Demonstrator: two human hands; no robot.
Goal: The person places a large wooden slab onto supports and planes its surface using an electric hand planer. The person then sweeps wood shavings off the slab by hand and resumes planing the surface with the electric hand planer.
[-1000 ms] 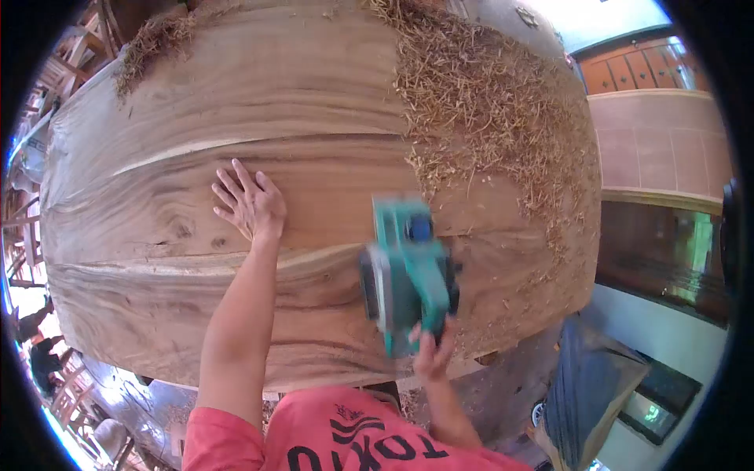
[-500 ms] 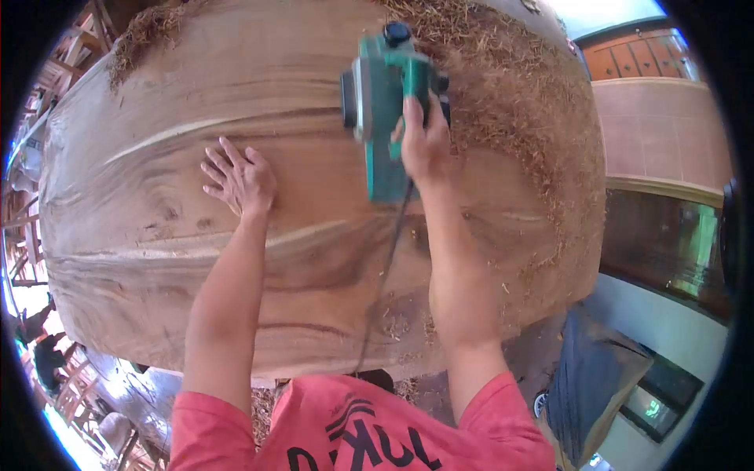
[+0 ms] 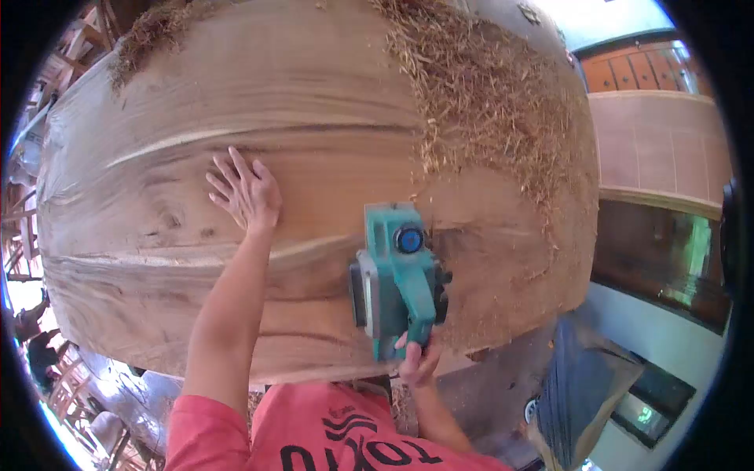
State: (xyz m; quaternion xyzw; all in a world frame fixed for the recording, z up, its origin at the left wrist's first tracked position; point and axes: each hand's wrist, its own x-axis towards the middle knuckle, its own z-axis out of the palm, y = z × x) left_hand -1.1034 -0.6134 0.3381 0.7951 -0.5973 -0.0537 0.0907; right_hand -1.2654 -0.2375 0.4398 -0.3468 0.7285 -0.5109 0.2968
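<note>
A teal electric hand planer (image 3: 400, 271) with a blue-capped front knob rests on a wide wooden slab (image 3: 330, 188), close to the slab's near edge. My right hand (image 3: 418, 363) is wrapped around the planer's rear handle. Flat on the slab, to the left of the planer, lies my left hand (image 3: 247, 192) with its fingers spread, holding nothing. The wood around it shows dark grain bands and pale streaks. The planer's sole is hidden against the wood.
Curled wood shavings (image 3: 495, 102) cover the slab's far right, with a smaller pile (image 3: 153, 43) at the far left corner. A dark blue cloth-like cover (image 3: 589, 385) stands at the lower right. Wooden furniture frames (image 3: 75, 377) crowd the left side.
My right hand has pulled the planer from the far part of the slab back toward my body. My left hand stays on the wood in nearly the same place.
</note>
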